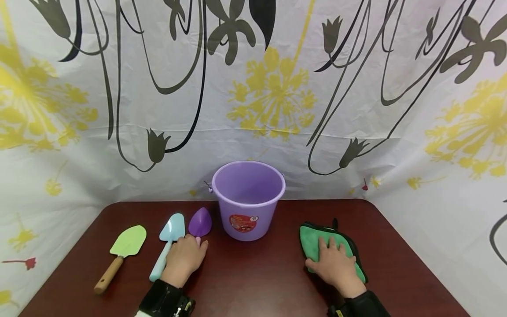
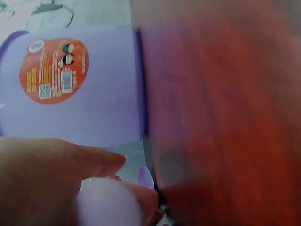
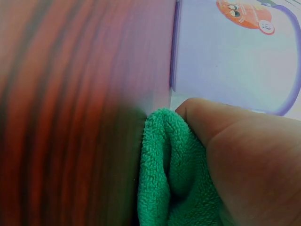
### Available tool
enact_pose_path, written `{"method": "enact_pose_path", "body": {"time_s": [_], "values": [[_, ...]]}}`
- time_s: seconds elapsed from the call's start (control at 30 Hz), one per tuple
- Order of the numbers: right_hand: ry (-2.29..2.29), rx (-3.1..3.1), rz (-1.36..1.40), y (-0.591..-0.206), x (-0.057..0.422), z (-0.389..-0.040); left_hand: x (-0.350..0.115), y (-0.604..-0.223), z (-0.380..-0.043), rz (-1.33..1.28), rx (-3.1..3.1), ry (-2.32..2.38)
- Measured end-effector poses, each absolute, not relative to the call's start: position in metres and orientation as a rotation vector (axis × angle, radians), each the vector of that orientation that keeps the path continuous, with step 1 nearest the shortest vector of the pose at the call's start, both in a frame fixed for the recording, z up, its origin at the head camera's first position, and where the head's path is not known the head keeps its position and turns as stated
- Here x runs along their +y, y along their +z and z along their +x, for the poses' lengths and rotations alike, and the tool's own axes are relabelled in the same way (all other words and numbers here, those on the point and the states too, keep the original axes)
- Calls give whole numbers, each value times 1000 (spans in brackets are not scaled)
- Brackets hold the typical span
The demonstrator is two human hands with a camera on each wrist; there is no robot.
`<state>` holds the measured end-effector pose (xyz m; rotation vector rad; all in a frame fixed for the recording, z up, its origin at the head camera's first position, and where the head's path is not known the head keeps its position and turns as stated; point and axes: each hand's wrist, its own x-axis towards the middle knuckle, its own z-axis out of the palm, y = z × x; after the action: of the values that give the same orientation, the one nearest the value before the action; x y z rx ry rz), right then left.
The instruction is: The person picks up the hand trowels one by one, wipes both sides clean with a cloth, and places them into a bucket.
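Observation:
In the head view, my left hand (image 1: pixel 184 259) is around the handle of a small purple trowel (image 1: pixel 200 221), whose blade points away. The left wrist view shows the trowel's pale lilac handle (image 2: pixel 110 202) between thumb and fingers; the fingers are mostly hidden. My right hand (image 1: pixel 336 266) rests on a folded green cloth (image 1: pixel 310 242) with black edging, its fingers spread. In the right wrist view, the thumb lies along the cloth's thick fold (image 3: pixel 157 165). A light-blue trowel (image 1: pixel 173 227) lies just left of my left hand.
A lilac bucket (image 1: pixel 247 222) with a red label stands at the table's back, between the hands. Farther left lies a green trowel (image 1: pixel 128 241) with a wooden handle. The dark red-brown table (image 1: pixel 253 281) backs onto a white floral-printed sheet (image 1: pixel 253 145).

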<state>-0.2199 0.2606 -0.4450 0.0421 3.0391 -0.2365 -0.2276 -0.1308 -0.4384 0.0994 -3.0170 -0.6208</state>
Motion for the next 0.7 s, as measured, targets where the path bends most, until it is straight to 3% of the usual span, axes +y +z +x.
{"method": "enact_pose_path", "body": {"time_s": [0.7], "values": [[-246, 3042, 50, -441, 259, -219, -135, -446, -236, 222, -3068, -732]]}}
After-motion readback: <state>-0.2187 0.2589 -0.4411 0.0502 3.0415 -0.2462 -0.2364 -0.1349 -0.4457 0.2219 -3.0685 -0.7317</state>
